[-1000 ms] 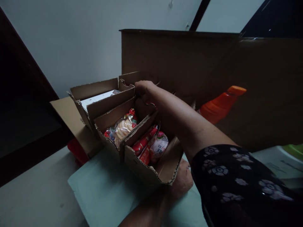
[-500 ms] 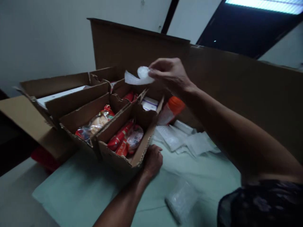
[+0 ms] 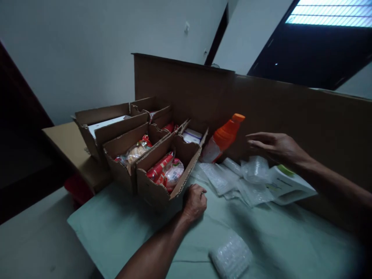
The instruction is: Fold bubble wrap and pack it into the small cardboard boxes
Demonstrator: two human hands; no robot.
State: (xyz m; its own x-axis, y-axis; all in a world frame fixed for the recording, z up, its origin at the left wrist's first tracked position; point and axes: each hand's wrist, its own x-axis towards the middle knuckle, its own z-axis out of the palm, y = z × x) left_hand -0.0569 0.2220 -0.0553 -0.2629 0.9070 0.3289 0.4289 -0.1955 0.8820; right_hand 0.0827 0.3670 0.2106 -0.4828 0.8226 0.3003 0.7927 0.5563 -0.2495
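My right hand (image 3: 276,147) is at the right, held in the air with its fingers stretched out and nothing in them. Just below it, a blurred curl of clear bubble wrap (image 3: 255,169) is over a pile of flat bubble-wrap pieces (image 3: 219,180). My left hand (image 3: 195,201) rests on the green-covered table (image 3: 162,236), its fingers curled in, with nothing visible in them. It is beside the front cardboard compartment (image 3: 151,192), which contains red packets (image 3: 159,166) and a clear-wrapped item (image 3: 174,170). Nearer me lies a folded bubble-wrap bundle (image 3: 231,255).
An orange-capped bottle (image 3: 225,135) leans behind the pile. A white printed pack (image 3: 290,188) lies to its right. More cardboard compartments (image 3: 116,145) hold packets and white boxes at the left. A tall cardboard panel (image 3: 183,83) stands along the back.
My right hand has moved right and down from above the compartments and let go of the bubble-wrap piece, which is now over the pile. My left hand stays beside the front compartment.
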